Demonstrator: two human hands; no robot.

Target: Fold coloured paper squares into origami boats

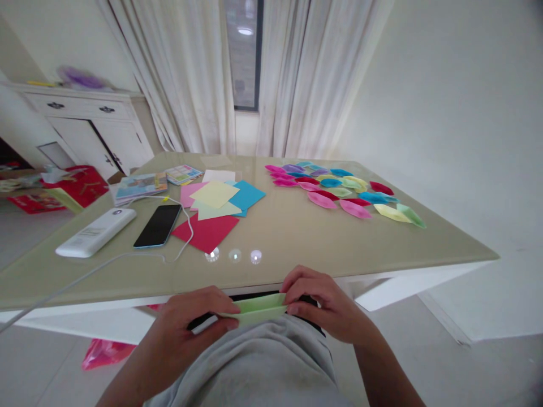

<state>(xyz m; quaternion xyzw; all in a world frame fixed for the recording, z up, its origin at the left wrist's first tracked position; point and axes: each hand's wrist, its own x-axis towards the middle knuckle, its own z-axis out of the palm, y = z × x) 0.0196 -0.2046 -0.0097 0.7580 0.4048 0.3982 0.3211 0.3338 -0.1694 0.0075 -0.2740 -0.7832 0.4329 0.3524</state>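
Note:
Between my two hands is a light green folded paper (262, 308), held over my lap just below the table's front edge. It looks like a long, narrow shape with a slit open along its top. My left hand (193, 322) pinches its left end between thumb and fingers. At the right end, my right hand (320, 302) grips it in the same way, thumb below and fingers above. Farther back on the table lie loose square paper sheets (216, 194) in several colours, and to the right a group of folded paper boats (355, 208) in pink, red, blue, yellow and green.
On the left of the table (288, 249) are a white power bank (97, 232), a black-screened phone (158, 226), a white cable (123, 257) and booklets (142, 185). Curtains (190, 73) hang behind. A white cabinet (93, 121) stands at the far left.

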